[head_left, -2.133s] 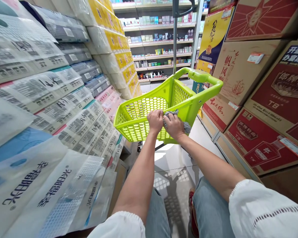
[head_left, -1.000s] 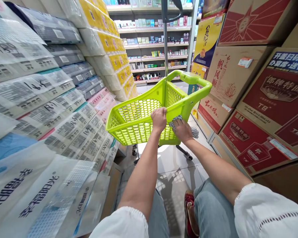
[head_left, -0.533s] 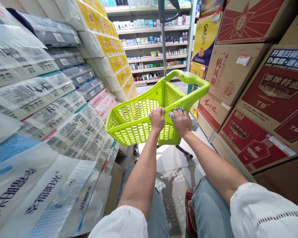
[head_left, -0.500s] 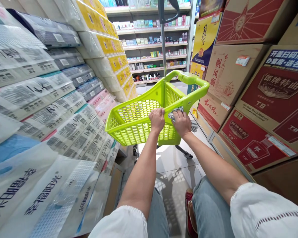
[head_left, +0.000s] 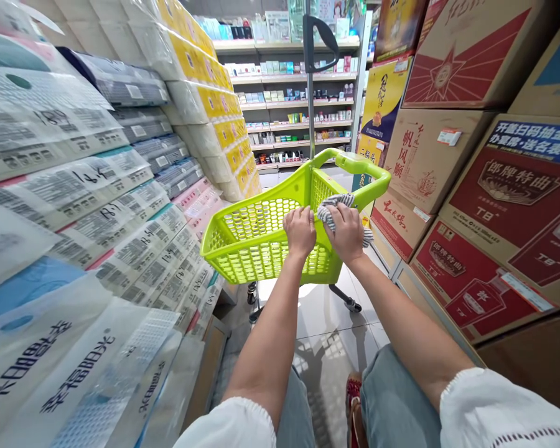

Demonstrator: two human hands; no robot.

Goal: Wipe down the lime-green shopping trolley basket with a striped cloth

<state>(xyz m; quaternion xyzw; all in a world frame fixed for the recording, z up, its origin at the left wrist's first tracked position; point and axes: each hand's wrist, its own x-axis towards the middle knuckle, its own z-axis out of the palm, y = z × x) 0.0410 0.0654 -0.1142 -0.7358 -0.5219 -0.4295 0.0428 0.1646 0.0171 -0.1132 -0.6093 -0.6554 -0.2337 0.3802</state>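
A lime-green shopping cart [head_left: 247,218] with a perforated basket stands on wheels in front of me. My left hand [head_left: 300,230] is closed around the upper rim of its near side. My right hand [head_left: 344,233] presses a grey-and-white striped cloth [head_left: 335,204] against the same rim, nearer the handle [head_left: 378,180]. Part of the cloth sticks out below and to the right of that hand; the rest lies hidden under the fingers. A grey pole [head_left: 310,112] with a dark loop grip rises behind the basket.
Stacked paper packs [head_left: 84,199] line the left side, with yellow-and-white bundles [head_left: 219,118] beyond. Cartons [head_left: 499,193] are piled on the right. Shelves of small goods [head_left: 289,99] close off the far end. Tiled floor [head_left: 326,311] shows under the cart.
My right hand and the cloth have shifted slightly along the rim, and more of the cloth shows above the fingers. My left hand keeps its grip. The view has tilted up a little.
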